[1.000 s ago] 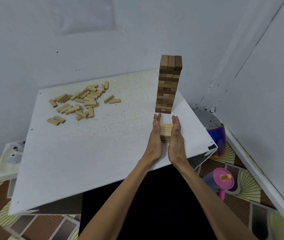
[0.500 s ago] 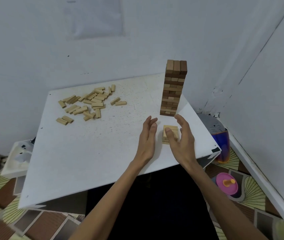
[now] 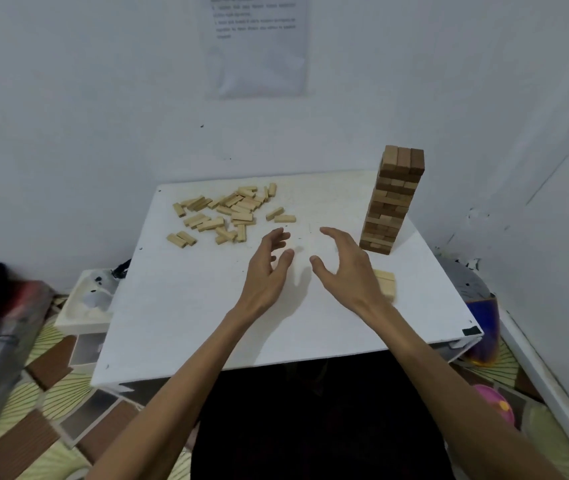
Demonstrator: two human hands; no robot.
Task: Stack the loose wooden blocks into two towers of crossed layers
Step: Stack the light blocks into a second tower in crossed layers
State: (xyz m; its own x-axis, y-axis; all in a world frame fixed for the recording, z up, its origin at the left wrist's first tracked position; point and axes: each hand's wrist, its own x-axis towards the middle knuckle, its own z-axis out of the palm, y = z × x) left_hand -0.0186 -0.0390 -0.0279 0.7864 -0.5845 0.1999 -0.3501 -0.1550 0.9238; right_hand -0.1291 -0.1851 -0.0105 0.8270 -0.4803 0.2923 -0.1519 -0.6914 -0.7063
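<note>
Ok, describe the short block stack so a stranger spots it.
On the white table, find the tall tower at the far right. Just nearer sits the short stack, partly behind the right hand: pale and low, unlike the darker tower.

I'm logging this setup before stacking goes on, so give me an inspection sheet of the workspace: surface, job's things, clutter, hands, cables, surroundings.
Surface: white table, flecked with small dark marks.
Job's things: tall tower upright at the far right; short stack in front of it, partly hidden by the right hand; loose blocks scattered at the far left.
Clutter: nothing seen.
Hands: left hand and right hand both open over the table's middle, holding nothing.
Cables: nothing seen.
Surroundings: printed sheet on the wall; white tray beside the table on the left; blue container and pink toy on the patterned floor at the right.
</note>
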